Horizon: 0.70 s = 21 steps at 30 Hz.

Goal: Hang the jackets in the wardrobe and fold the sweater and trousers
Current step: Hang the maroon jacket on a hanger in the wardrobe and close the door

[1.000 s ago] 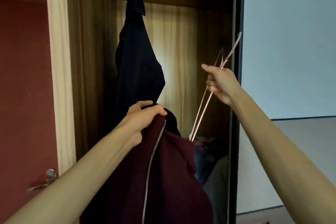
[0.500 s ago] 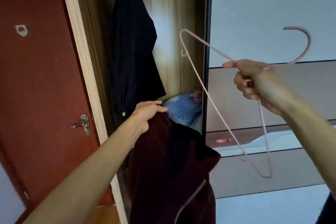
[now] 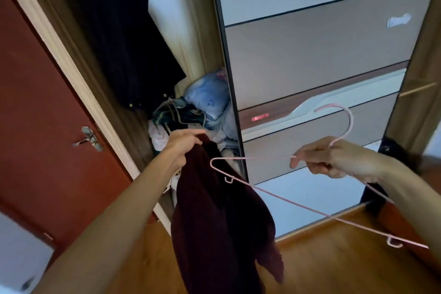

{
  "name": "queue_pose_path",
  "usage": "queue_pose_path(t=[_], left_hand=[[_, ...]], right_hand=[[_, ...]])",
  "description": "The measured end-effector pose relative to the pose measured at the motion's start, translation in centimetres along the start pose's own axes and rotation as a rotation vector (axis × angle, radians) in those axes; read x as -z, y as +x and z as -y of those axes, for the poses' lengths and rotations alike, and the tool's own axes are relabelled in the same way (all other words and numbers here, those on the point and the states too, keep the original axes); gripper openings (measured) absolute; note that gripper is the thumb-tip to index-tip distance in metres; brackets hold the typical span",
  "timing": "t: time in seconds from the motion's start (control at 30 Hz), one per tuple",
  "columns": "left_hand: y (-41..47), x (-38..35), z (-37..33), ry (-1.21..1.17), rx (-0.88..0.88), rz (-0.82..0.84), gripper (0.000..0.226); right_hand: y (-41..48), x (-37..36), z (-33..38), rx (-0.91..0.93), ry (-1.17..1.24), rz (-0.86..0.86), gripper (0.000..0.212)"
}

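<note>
My left hand (image 3: 183, 143) grips the top of a dark maroon jacket (image 3: 219, 227), which hangs limp in front of the open wardrobe. A thin pink hanger (image 3: 293, 203) is held at its neck by my right hand (image 3: 329, 160), with the hook curving up to the right and one shoulder tip close to the maroon jacket. A black jacket (image 3: 124, 38) hangs inside the wardrobe, upper left; its hanger and the rail are out of frame.
A heap of clothes with a light blue bundle (image 3: 210, 98) lies on the wardrobe floor. The sliding wardrobe door (image 3: 322, 55) with grey panels fills the right. A red room door (image 3: 35, 102) with a metal handle (image 3: 89, 138) stands left. Wooden floor (image 3: 334, 267) lies below.
The view has tilted downward, away from the rail. My right hand has lowered the pink hanger and turned it flatter, toward the maroon jacket. My left hand keeps hold of the jacket.
</note>
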<state>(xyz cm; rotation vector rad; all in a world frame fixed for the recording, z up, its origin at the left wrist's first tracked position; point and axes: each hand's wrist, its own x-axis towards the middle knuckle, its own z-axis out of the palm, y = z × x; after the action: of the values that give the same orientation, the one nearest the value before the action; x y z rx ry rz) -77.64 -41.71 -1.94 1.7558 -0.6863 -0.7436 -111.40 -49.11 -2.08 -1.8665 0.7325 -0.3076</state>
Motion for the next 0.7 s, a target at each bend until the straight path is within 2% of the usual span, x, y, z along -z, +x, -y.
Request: queue_pose_path(t=[0.13,0.23,0.43,0.53,0.63,0.7], left_hand=[[-1.7,-1.4,-0.4,-0.067,-0.025,-0.016,0.042],[-3.4,-3.3,-1.1,-0.051,-0.044,0.062,0.042],[-8.6,-7.4,-2.8,-0.024,-0.158,0.234,0.044],[-9.7,-6.4,-3.4,-0.052,-0.171,0.226,0.049],[-10.6,-4.6,-3.6,-0.154,-0.143,0.289,0.051],[-10.8,-3.1,-3.2,-0.058,-0.235,0.269,0.050]], right_hand=[[-0.7,-2.9,-3.6,-0.040,-0.059,0.005,0.029],[0.3,-5.9,-4.9,-0.027,-0.131,-0.125,0.032],[4.0,-12.3,-3.8,0.083,0.119,-0.330,0.034],[5.1,-13.0,-3.3,0.086,0.325,-0.421,0.033],[5.0,-13.4,-2.8,0.152,0.445,-0.500,0.033],[4.5,-13.1,-2.6,0.212,0.484,-0.547,0.034]])
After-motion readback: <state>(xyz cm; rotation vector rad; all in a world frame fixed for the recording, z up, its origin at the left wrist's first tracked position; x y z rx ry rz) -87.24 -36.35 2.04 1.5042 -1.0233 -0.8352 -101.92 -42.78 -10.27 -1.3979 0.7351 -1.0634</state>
